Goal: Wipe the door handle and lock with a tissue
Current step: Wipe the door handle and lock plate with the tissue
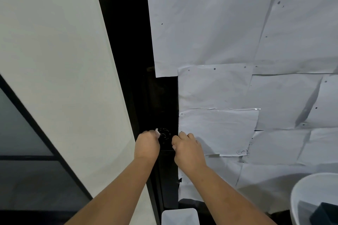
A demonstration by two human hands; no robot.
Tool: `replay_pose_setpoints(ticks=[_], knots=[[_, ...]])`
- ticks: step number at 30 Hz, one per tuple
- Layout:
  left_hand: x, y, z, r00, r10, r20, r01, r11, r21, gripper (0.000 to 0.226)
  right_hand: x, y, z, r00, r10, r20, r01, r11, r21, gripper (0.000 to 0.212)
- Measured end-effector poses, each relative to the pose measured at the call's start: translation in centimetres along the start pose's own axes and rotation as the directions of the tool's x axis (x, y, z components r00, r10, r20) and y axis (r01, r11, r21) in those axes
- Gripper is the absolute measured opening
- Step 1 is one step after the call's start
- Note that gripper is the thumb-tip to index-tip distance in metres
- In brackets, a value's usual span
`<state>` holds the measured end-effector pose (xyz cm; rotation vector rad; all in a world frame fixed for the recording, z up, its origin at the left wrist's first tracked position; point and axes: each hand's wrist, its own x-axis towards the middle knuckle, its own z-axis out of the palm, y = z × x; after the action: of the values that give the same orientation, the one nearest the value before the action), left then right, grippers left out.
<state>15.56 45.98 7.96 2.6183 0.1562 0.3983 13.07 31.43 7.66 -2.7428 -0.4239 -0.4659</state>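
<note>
A black round lock (164,134) sits on the dark frame of the door (161,100), with the black handle (167,149) just below it, mostly hidden between my hands. My left hand (147,144) is closed around a white tissue (157,132), whose tip pokes out against the left edge of the lock. My right hand (188,149) rests on the right side of the handle, fingers curled at the frame edge, where the paper-covered door panel begins. Whether it grips the handle is unclear.
White paper sheets (237,42) are taped over the door glass to the right. A white wall (64,60) stands on the left with a dark-framed window (22,133) low down. A white bin (314,199) is at the bottom right and a small white object (180,216) lies below the handle.
</note>
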Motion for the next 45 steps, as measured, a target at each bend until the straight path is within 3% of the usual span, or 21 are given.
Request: replay_pose_setpoints(ticks=[5, 10, 13, 15, 17, 19, 21, 23, 29, 34, 42, 45], knots=[[-0.6, 0.0, 1.2, 0.99, -0.136, -0.033, 0.124, 0.962, -0.242, 0.019, 0.1, -0.1, 0.1, 1.0, 0.005, -0.001, -0.005, 1.0, 0.004, 0.02], [-0.2, -0.2, 1.4, 0.985, -0.155, -0.072, 0.131, 0.956, -0.261, 0.021, 0.1, 0.0, 0.0, 1.0, 0.0, 0.008, 0.0, 1.0, 0.005, 0.019], [-0.4, 0.2, 1.8, 0.966, -0.252, -0.064, 0.213, 0.908, -0.359, 0.018, 0.1, 0.0, 0.1, 1.0, -0.005, 0.002, 0.005, 1.0, 0.001, 0.019], [-0.4, 0.7, 1.8, 0.922, -0.386, 0.013, 0.331, 0.772, -0.542, 0.017, 0.2, 0.1, 0.1, 1.0, -0.005, 0.002, 0.005, 1.0, 0.0, 0.018], [-0.3, 1.2, 1.6, 0.841, -0.516, 0.162, 0.463, 0.534, -0.708, 0.014, 0.2, 0.1, 0.2, 1.0, -0.003, 0.003, 0.003, 1.0, 0.005, 0.017], [0.0, 1.5, 1.4, 0.737, -0.585, 0.338, 0.588, 0.309, -0.747, 0.014, 0.2, 0.1, 0.2, 1.0, -0.001, 0.012, 0.001, 1.0, 0.005, 0.016], [-0.1, 1.6, 1.2, 0.666, -0.536, 0.519, 0.663, 0.104, -0.742, 0.015, 0.1, 0.1, 0.2, 1.0, -0.002, 0.014, 0.002, 1.0, 0.004, 0.015], [-0.2, 1.4, 1.2, 0.653, -0.44, 0.617, 0.667, -0.052, -0.743, 0.019, 0.1, 0.1, 0.1, 1.0, -0.003, 0.014, 0.003, 1.0, 0.009, 0.014], [-0.2, 0.8, 1.4, 0.601, -0.279, 0.749, 0.678, -0.318, -0.663, 0.025, 0.2, 0.2, -0.1, 1.0, -0.015, 0.02, 0.015, 1.0, 0.019, 0.013], [-0.7, 1.2, 1.3, 0.595, -0.198, 0.779, 0.674, -0.404, -0.618, 0.027, 0.2, 0.2, -0.2, 1.0, -0.022, 0.015, 0.021, 0.999, 0.042, 0.016], [-0.1, 0.6, 0.8, 0.551, -0.27, 0.79, 0.701, -0.364, -0.614, 0.028, 0.1, 0.3, 0.0, 0.999, 0.001, 0.043, -0.002, 1.0, 0.017, 0.012], [0.3, 0.5, 0.9, 0.569, -0.307, 0.763, 0.701, -0.305, -0.645, 0.024, 0.1, 0.3, -0.1, 0.999, -0.003, 0.035, 0.003, 1.0, 0.011, 0.013]])
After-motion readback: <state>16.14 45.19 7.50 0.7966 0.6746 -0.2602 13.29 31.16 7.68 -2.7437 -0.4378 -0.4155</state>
